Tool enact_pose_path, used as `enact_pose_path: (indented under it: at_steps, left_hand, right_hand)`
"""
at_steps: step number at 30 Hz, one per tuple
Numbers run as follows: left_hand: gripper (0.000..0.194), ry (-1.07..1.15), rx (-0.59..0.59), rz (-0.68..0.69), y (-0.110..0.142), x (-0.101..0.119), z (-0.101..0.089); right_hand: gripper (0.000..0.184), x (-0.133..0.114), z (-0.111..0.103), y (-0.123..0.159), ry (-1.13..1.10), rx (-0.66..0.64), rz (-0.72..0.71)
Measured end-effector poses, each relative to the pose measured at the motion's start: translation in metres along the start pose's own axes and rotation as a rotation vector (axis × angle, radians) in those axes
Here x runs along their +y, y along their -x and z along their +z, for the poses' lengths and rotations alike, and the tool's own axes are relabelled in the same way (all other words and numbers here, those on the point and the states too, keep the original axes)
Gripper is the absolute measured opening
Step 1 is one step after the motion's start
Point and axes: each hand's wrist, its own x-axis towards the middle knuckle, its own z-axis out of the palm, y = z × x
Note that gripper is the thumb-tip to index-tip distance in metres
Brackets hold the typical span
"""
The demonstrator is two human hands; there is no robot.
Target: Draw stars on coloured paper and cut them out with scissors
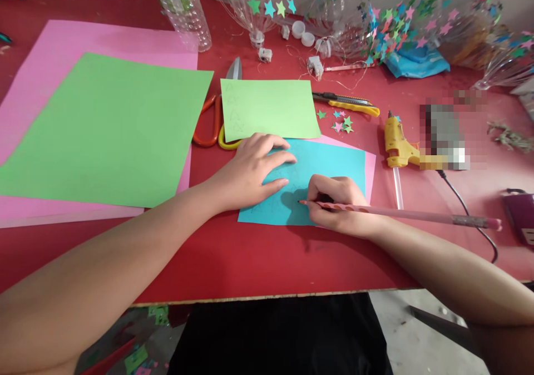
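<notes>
My right hand [337,205] grips a pink pencil [396,212], its tip at the surface of a blue sheet of paper [337,161]. Faint star outlines are drawn on the left part of that sheet. Fingers spread, my left hand [262,169] lies on the blue sheet's left side. A pink sheet [370,166] peeks out from beneath the blue one. Just above is a light green paper [269,108] with faint pencilled stars down its left edge. It partly covers scissors [212,122] with red and yellow handles.
Large green [108,130] and pink [54,41] sheets lie on the left. Behind the light green paper are a utility knife [350,103] and small cut stars [344,124]. A yellow glue gun [398,141] with a cord lies right. Star-decorated bottles [258,2] line the back.
</notes>
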Motion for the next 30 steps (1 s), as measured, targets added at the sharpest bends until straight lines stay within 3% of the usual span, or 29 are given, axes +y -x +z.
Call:
enact_pose_path:
  at_steps: [9, 19, 30]
  left_hand:
    - [0.033, 0.000, 0.003, 0.003, 0.0000, 0.0005, -0.0003]
    - [0.032, -0.001, -0.004, -0.001, 0.0001, 0.0006, -0.0010]
    - [0.032, 0.024, 0.000, -0.012, -0.0001, -0.0001, -0.0002]
  right_hand:
    - [0.020, -0.0014, 0.0012, -0.0004, 0.045, -0.034, -0.178]
    - [0.021, 0.0007, 0.0034, -0.0002, 0.025, -0.085, -0.264]
    - [0.018, 0.0006, 0.0026, 0.0002, -0.029, -0.128, -0.212]
